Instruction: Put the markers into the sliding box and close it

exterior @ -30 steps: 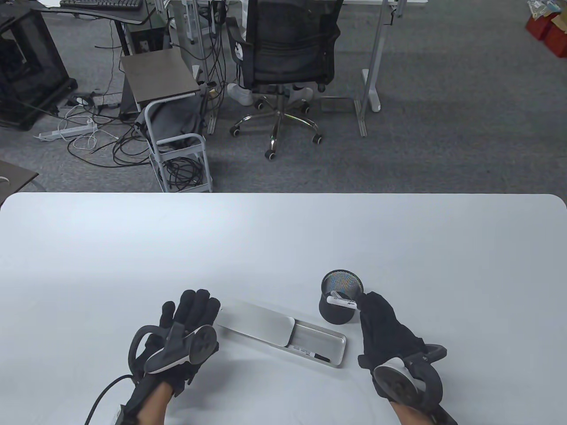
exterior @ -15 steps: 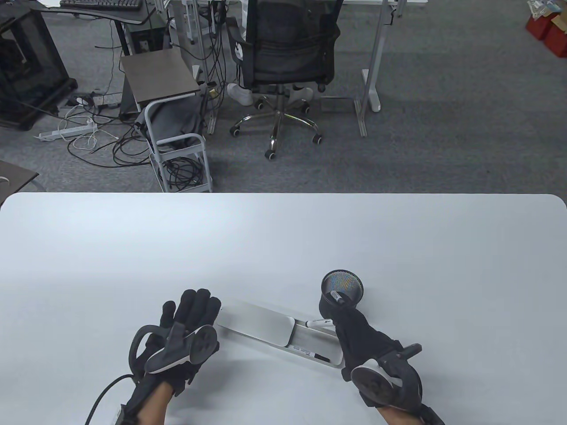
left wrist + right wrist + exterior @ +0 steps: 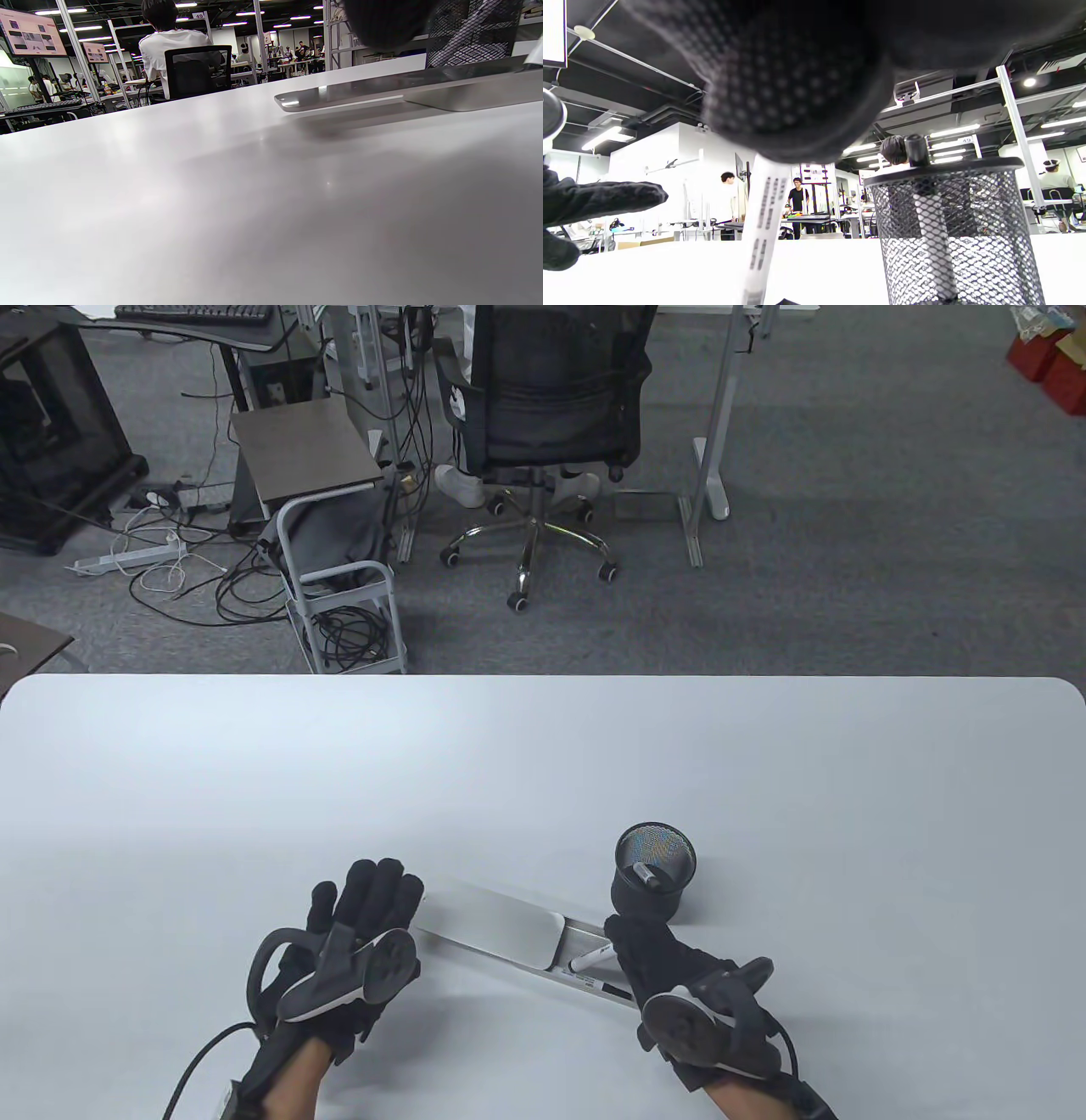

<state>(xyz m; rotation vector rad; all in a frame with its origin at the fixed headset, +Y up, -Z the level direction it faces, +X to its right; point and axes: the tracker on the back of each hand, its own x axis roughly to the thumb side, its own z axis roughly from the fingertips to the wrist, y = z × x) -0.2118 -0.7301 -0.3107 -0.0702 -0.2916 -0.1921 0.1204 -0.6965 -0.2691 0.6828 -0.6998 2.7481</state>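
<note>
A silver sliding box [image 3: 501, 929] lies near the table's front, its lid slid left and its right part uncovered. One white marker [image 3: 604, 986] lies along the tray's near side. My right hand [image 3: 649, 954] pinches a second white marker [image 3: 591, 957], tilted over the uncovered tray; the same marker [image 3: 763, 228] hangs below the fingers in the right wrist view. A third marker [image 3: 649, 875] stands in the black mesh cup [image 3: 652, 875] behind the box. My left hand [image 3: 373, 899] rests flat on the table, its straight fingertips at the lid's left end. The lid [image 3: 382, 89] is also in the left wrist view.
The mesh cup [image 3: 954, 228] stands close behind my right hand. The white table [image 3: 543, 772] stretches far back and to both sides. Beyond its far edge are an office chair [image 3: 543, 432], a small cart [image 3: 339, 585] and floor cables.
My right hand lifted a marker out of the mesh cup and carried it left and toward me, down over the uncovered tray. The left hand has stayed in place.
</note>
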